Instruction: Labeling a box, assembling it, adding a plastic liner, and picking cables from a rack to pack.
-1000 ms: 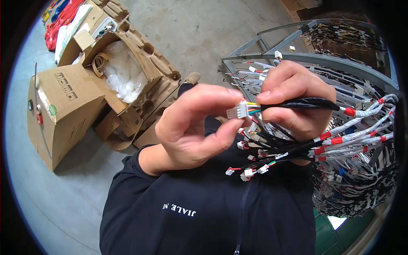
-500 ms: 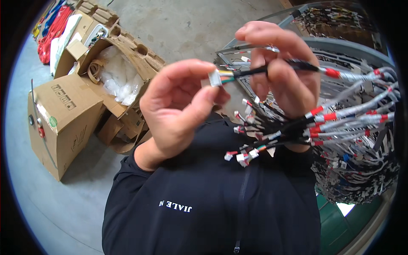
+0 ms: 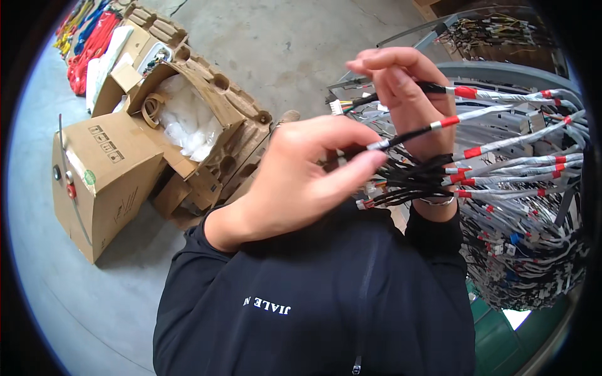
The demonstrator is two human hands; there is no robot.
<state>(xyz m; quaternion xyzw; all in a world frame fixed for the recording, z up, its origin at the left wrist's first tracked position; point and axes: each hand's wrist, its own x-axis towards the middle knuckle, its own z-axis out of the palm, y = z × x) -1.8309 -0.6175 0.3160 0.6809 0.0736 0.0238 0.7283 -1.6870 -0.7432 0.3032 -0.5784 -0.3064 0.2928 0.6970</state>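
My left hand (image 3: 307,172) pinches the black-sleeved end of one wire harness (image 3: 411,135) between thumb and fingers, near a small white label. Its tip is hidden behind my fingers. My right hand (image 3: 411,94) is raised beside it, fingers curved round another harness (image 3: 464,92) that runs under the thumb. That one ends left of the hand in a white plug connector (image 3: 338,108) with coloured wires. Below, a bundle of similar harnesses (image 3: 433,178), black with red bands and grey-white sleeves, lies across my right wrist, small connectors at their left ends.
At right, a grey metal-framed rack or cart (image 3: 501,67) carries a dense heap of harnesses (image 3: 520,250). An open cardboard box (image 3: 207,94) with clear plastic bags stands left, beside a closed carton (image 3: 113,169) and moulded pulp trays (image 3: 241,106). Red cable bundles (image 3: 94,47) lie far left.
My left hand has left the white connector of the upper harness, moved right and down, and now pinches a lower harness. The upper one stays in my right hand.
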